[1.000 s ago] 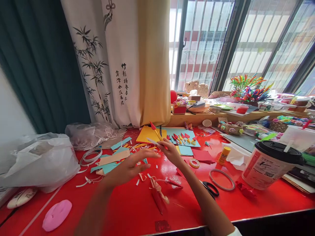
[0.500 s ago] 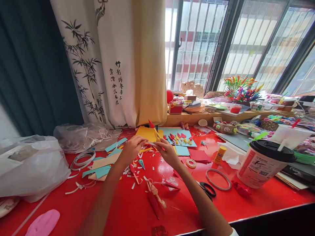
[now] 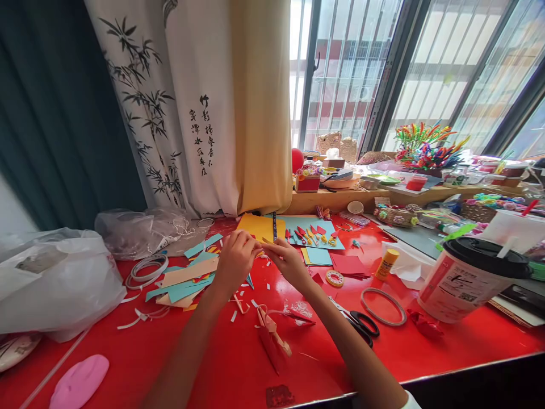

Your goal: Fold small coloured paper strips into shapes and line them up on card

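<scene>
My left hand (image 3: 237, 255) is closed in a pinch, its fingertips hiding most of a small red-and-yellow paper piece. Fingers of my right hand (image 3: 290, 262) meet it from the other side, pinching at the same piece. Just beyond the hands lies yellow paper (image 3: 251, 223). To its right, small red-and-yellow paper shapes rest in a row on a light blue sheet (image 3: 336, 241). Closer to me are a pink-and-red paper piece (image 3: 272, 332) and white paper scraps. Scissors (image 3: 364, 325) lie beside my right forearm.
A glue stick (image 3: 387, 264), a tape roll (image 3: 334, 278), a ring (image 3: 383, 307) and a large drink cup (image 3: 464, 284) stand or lie at right. Paper strips (image 3: 191, 276), white tape rings (image 3: 147, 271) and a plastic bag (image 3: 59, 284) occupy the left. Red paper (image 3: 349, 264) lies right of centre.
The red tip that stuck up above my hands has dropped out of sight behind my fingers. The view has shifted slightly, and my hands have stayed close together.
</scene>
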Action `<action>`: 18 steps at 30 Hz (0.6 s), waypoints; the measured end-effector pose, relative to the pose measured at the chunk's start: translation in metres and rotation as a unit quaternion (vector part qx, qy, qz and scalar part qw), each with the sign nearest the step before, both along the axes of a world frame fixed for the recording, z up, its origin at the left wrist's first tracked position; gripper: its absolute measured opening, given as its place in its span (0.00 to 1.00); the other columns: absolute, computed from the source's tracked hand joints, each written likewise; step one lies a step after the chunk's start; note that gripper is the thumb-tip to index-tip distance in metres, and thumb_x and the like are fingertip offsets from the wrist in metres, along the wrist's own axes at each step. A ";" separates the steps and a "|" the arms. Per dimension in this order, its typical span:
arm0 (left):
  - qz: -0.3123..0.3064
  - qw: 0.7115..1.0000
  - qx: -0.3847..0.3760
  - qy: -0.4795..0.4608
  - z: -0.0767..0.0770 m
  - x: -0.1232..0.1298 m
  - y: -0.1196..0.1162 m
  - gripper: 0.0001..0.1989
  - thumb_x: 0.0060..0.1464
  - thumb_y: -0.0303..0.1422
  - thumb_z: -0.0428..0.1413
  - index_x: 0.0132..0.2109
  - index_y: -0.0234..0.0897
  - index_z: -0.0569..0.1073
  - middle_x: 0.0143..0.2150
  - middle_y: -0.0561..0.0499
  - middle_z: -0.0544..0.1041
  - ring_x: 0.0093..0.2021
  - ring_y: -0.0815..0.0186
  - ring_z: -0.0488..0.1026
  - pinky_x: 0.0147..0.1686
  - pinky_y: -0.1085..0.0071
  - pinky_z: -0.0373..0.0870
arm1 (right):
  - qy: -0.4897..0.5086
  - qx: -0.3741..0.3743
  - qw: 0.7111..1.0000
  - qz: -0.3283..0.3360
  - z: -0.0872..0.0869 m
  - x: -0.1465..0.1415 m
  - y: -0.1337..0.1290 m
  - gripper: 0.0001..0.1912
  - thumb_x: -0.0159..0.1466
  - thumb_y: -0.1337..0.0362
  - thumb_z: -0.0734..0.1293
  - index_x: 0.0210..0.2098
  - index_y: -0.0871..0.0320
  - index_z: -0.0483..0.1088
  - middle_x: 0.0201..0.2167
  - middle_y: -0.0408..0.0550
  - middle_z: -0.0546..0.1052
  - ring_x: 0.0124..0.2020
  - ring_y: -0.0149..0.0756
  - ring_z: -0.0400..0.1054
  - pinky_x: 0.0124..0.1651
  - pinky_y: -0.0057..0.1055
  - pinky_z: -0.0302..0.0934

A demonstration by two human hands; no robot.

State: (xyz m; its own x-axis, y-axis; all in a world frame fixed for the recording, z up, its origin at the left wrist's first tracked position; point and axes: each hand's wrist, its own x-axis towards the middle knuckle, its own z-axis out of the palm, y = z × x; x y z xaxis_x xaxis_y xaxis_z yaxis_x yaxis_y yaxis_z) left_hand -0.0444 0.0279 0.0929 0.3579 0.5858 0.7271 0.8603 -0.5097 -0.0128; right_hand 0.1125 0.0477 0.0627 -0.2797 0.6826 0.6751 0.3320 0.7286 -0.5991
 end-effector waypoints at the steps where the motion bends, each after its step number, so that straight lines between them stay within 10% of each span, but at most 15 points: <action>1: -0.004 1.000 0.005 -0.003 0.000 0.000 0.000 0.06 0.55 0.32 0.49 0.35 0.36 0.70 0.36 0.48 0.69 0.43 0.60 0.62 0.42 0.64 0.60 | 0.008 -0.009 1.000 0.003 0.001 0.000 -0.001 0.12 0.63 0.64 0.59 0.40 0.55 0.72 0.27 0.44 0.63 0.29 0.30 0.60 0.32 0.26 0.57; 13: 0.002 0.999 -0.024 -0.031 -0.005 0.000 -0.001 0.10 0.56 0.35 0.49 0.42 0.42 0.73 0.34 0.49 0.71 0.42 0.61 0.64 0.41 0.63 0.59 | 0.016 -0.032 0.999 -0.026 0.005 0.000 -0.003 0.11 0.61 0.59 0.61 0.31 0.58 0.72 0.27 0.45 0.68 0.30 0.31 0.63 0.33 0.26 0.56; 18: -0.024 0.973 -0.119 -0.194 -0.005 -0.007 0.003 0.18 0.56 0.35 0.48 0.54 0.42 0.65 0.38 0.49 0.73 0.43 0.64 0.68 0.43 0.67 0.63 | -0.011 -0.035 0.999 -0.029 0.009 0.002 -0.004 0.12 0.61 0.58 0.61 0.29 0.58 0.72 0.28 0.46 0.69 0.30 0.31 0.63 0.34 0.27 0.57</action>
State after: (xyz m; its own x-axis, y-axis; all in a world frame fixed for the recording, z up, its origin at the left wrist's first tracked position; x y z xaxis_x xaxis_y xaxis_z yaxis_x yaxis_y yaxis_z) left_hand -0.0516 0.0307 0.0880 0.1146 0.7433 0.6591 0.7515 -0.4988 0.4318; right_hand 0.1145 0.0437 0.0716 -0.2521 0.7440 0.6187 0.3864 0.6636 -0.6406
